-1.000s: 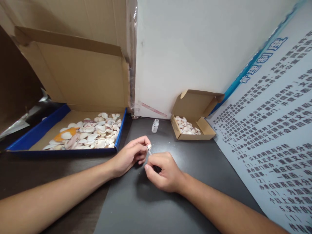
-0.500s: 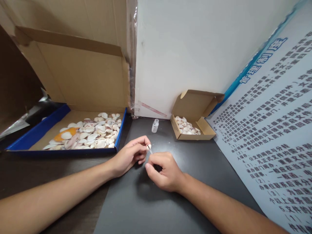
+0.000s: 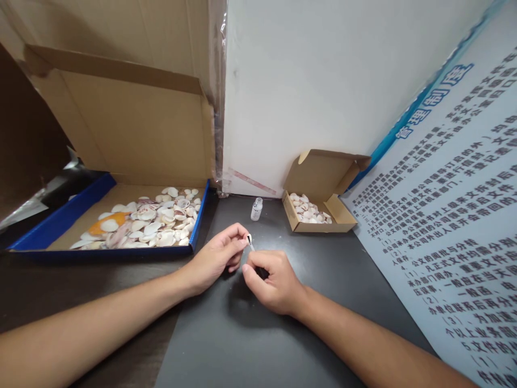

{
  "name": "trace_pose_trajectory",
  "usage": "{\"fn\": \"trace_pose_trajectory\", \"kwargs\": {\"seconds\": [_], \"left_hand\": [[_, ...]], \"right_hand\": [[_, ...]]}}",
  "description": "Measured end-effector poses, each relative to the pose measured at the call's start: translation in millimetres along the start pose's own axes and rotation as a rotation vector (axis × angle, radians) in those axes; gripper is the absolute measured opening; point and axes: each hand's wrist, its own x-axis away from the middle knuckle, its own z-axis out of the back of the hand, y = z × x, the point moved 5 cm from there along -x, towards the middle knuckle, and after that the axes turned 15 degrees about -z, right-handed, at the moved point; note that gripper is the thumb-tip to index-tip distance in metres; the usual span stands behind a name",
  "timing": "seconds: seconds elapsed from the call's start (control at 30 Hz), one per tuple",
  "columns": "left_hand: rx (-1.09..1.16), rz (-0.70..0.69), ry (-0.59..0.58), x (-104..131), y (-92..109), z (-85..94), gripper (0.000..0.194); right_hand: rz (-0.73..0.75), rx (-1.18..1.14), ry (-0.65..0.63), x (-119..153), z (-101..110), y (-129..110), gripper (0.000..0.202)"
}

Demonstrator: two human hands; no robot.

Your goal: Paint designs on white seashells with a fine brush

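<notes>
Between thumb and fingertips, my left hand [image 3: 221,253] pinches a small pale seashell [image 3: 249,237], mostly hidden by the fingers. My right hand [image 3: 273,280] is closed round a small brush [image 3: 251,246] with a clear stem and dark tip. The tip lies against the shell, as far as I can see; the rest of the brush is inside my fist. Just beyond both hands stands a small clear glass bottle [image 3: 256,209], upright and uncapped, with white contents or a pale label.
At left, a blue-edged cardboard box [image 3: 97,249] with its lid raised holds many seashells [image 3: 151,226]. A smaller open cardboard box [image 3: 323,227] with shells stands at right. A white panel [image 3: 258,134] closes off the back, and a printed poster [image 3: 444,242] flanks the right.
The brush and the shell have shifted slightly, and the dark brush tip shows more clearly against the shell. Both hands keep their hold. The boxes and bottle stay put.
</notes>
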Motion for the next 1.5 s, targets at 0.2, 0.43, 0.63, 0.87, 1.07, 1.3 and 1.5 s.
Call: {"fn": "trace_pose_trajectory", "kwargs": {"seconds": [0.2,0.43,0.63,0.87,1.07,1.3,1.5], "left_hand": [[-0.084,-0.064,-0.019,1.2,-0.6,-0.4,0.027],[-0.123,-0.105,-0.077,-0.7,-2.1,0.0,0.027],[-0.234,-0.173,-0.081,-1.1,-1.2,3.7,0.021],[-0.337,-0.193,-0.065,-1.2,-0.3,5.1,0.017],[-0.356,-0.208,-0.084,-0.8,0.4,4.9,0.017],[-0.374,-0.213,-0.057,-1.6,2.0,5.2,0.015],[-0.426,-0.217,-0.043,-1.0,3.1,6.7,0.015]], "right_hand": [[-0.003,-0.015,0.008,-0.2,0.9,-0.2,0.028],[-0.081,-0.019,0.063,-1.3,2.8,5.7,0.03],[0.033,-0.044,0.01,2.2,1.3,-1.3,0.029],[-0.052,-0.063,0.051,0.2,4.3,3.0,0.03],[-0.054,-0.081,0.111,-0.8,8.0,1.3,0.032],[-0.019,-0.032,0.084,1.6,4.3,1.3,0.029],[-0.023,-0.015,0.085,1.5,4.0,1.0,0.031]]}}
